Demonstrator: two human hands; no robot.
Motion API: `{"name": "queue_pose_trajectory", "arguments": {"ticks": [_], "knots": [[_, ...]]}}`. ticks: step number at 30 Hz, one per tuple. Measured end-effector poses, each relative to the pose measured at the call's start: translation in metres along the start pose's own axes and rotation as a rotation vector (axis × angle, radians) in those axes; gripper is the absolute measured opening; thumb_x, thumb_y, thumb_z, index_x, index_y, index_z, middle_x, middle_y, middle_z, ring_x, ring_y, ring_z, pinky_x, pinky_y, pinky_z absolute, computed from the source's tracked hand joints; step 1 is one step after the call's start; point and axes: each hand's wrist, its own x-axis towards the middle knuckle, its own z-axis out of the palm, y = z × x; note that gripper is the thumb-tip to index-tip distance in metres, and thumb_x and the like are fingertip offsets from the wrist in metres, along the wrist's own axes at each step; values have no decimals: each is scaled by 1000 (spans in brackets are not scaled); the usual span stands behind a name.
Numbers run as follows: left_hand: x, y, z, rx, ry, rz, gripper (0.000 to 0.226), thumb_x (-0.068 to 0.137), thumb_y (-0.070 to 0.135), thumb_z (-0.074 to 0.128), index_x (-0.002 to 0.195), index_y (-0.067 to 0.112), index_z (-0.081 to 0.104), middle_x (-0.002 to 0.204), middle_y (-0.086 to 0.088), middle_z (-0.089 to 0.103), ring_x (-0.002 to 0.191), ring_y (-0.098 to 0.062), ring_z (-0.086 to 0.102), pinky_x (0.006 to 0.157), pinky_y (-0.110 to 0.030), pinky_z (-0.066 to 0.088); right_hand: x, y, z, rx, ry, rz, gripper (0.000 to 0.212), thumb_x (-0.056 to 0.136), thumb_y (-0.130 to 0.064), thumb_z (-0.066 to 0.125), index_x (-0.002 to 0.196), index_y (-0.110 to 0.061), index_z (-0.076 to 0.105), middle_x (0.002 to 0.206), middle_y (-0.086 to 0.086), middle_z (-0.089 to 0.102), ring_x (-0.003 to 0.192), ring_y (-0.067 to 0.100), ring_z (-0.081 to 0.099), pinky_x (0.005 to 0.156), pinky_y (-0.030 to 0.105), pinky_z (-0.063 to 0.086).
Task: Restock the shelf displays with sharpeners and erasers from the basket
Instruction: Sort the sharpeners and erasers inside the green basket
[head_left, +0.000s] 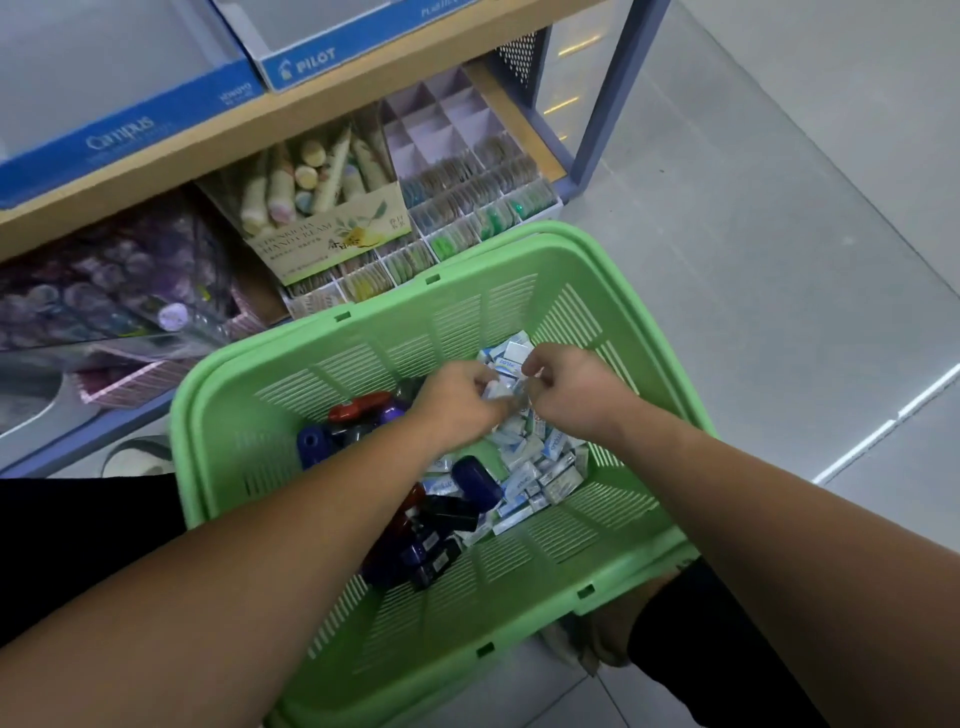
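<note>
Green basket (218, 441) seen before shelf | erasers (540, 467), white-blue wrappers, print unreadable, heaped at right wall | sharpeners (441, 519) heaped toward left and near walls | left hand (457, 397), right hand (569, 389): fingers curled, erasers pinched above heap | shelf boxes lettered PILOT (311, 65), Campus (119, 135), HAND CREAM (332, 234)

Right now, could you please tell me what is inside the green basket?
The basket holds white-and-blue erasers heaped at its right and dark blue, black and red sharpeners at its left. The left hand and right hand pinch erasers; the forearms cover whatever lies beneath.
</note>
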Motion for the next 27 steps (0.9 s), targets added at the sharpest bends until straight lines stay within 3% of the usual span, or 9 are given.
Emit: {"name": "queue_pose_trajectory", "arguments": {"ticks": [3,4,6,8,10,13,18,23,27], "knots": [[-6,18,-3,-211,-133,-24,67,89,28,79,148,20,48,132,2,61,105,-14,66,83,-27,55,-12,-9,-3,-228,24,9,25,95,-20,56,118,-12,59,109,15,69,99,35,67,77,33,50],[-10,16,-5,-133,-131,-8,65,91,25,77,149,19,47,135,1,60,109,-15,65,88,-29,54,-15,-12,-1,-291,20,22,28,95,-23,57,120,-13,56,110,13,67,102,35,66,80,34,50],[-20,0,-9,245,-87,26,52,92,24,73,140,17,55,134,-4,63,112,-20,63,96,-34,53,-17,-16,8,-393,-52,33,31,95,-29,60,122,-15,52,108,9,62,104,32,65,83,35,51],[-33,-20,-10,524,-185,13,52,91,29,72,139,21,56,134,-4,64,116,-25,63,102,-38,52,-17,-17,23,-369,-189,8,26,93,-26,63,117,-17,57,110,6,65,104,28,65,89,37,55],[-43,-39,-4,630,-351,23,68,85,38,77,146,30,49,133,-2,62,117,-26,61,101,-40,52,-19,-14,38,-340,-306,-31,24,91,-25,67,114,-21,63,115,5,67,106,25,65,93,37,55],[-47,-53,5,768,-360,102,69,79,46,79,141,35,49,122,1,59,116,-23,54,98,-43,49,-18,-4,53,-441,-397,-103,38,89,-20,71,126,-24,62,127,1,60,115,25,61,97,36,52],[-49,-56,12,811,-336,163,59,80,42,81,130,32,51,117,2,58,111,-22,50,91,-37,41,-10,1,61,-659,-433,-221,58,85,-30,79,138,-37,57,123,2,44,119,27,58,89,40,53],[-55,-61,6,859,-373,210,64,77,40,83,132,39,49,104,-1,50,108,-25,50,85,-36,37,-5,4,61,-790,-535,-197,46,81,-37,84,124,-34,68,132,5,38,117,32,59,97,43,54],[-61,-61,-1,887,-346,277,64,81,43,82,136,31,51,111,0,61,106,-21,47,92,-36,37,-2,3,54,-876,-533,-173,38,83,-37,82,119,-33,70,133,3,40,117,28,60,82,35,49]]}}
